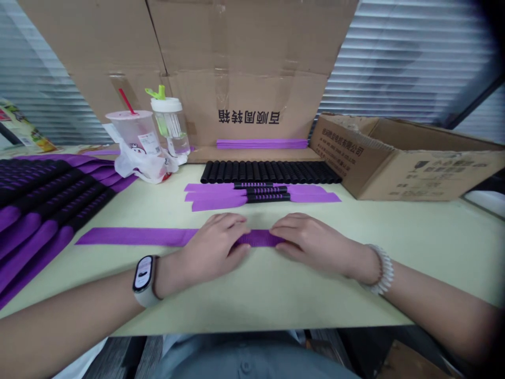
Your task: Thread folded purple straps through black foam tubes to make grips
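Note:
A long purple fabric strip [138,236] lies flat across the table, its left end stretching well past my wrist. My left hand [215,245] pinches the strip near its middle, thumb below and fingers above. Just to the right, my right hand [310,239] grips the same strip, and a short, finely creased stretch shows between both hands. Beyond them lie several purple strips with black ribbed sleeves [268,198] around their middles. Behind those runs a row of black ribbed tubes [270,172].
At left is a big pile of sleeved purple strips [51,200]. A cup with a red straw [134,137] and a bottle [170,126] stand at the back. An open cardboard box [418,168] sits at right. Flat purple strips [262,143] are stacked against the upright cardboard [252,52].

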The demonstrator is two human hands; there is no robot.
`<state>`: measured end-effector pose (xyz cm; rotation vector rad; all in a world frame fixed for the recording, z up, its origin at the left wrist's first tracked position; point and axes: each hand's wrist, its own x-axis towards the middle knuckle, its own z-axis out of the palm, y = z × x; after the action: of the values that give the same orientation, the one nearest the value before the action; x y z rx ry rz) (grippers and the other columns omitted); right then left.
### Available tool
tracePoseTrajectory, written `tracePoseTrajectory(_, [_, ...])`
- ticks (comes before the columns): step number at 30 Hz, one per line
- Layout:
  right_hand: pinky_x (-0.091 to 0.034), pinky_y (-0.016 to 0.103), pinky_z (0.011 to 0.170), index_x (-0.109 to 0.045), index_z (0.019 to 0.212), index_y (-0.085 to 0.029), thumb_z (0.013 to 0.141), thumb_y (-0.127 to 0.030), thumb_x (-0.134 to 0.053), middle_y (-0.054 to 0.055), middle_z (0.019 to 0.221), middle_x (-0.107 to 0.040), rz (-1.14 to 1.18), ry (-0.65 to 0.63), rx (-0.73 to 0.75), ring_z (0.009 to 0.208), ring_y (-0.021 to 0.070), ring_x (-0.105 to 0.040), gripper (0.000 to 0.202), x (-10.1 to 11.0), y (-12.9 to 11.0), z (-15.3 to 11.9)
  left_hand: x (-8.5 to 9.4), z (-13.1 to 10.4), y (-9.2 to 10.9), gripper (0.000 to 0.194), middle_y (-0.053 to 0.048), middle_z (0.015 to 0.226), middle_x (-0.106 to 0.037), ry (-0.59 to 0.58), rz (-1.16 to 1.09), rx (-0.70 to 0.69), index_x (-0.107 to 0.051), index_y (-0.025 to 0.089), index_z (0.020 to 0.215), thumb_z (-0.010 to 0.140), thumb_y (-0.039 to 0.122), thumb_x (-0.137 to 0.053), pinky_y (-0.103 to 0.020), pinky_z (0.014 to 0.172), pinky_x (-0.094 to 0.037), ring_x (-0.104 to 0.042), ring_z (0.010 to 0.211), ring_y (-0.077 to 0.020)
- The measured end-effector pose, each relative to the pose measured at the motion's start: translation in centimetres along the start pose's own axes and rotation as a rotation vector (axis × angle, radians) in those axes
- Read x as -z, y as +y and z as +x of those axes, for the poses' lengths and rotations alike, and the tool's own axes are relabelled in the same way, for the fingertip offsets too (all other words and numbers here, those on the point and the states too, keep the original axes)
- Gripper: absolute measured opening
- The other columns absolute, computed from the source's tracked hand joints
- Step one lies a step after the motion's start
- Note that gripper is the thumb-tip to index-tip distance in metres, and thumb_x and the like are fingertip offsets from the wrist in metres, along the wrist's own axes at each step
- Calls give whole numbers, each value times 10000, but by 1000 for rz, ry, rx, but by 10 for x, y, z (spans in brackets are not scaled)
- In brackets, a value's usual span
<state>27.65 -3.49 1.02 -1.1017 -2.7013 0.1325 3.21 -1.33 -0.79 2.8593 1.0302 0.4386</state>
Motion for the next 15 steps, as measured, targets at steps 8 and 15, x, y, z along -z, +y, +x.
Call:
tracePoseTrajectory(8, [-482, 393, 904, -671, 980, -174, 944, -294, -504, 95, 1075, -649, -44, 54, -42, 1021, 235, -600, 209, -4, 23, 0, -1, 4, -23, 721, -197, 1551, -190, -151, 98, 206, -222, 133, 1496, 929, 558, -358, -535, 1136, -233, -173, 1433, -345])
tracePoseTrajectory(15, [-500, 391, 865, -668, 891, -176, 933, -288, -499, 89, 1011, -654, -89, 75, -126, 965, 232, -615, 207, -9, 40, 1, 1, 9, -41, 793, -212, 1530, -233, -235, 167, 295, -266, 51, 1472, 919, 619, -262, -557, 1126, -205, -214, 1419, -358])
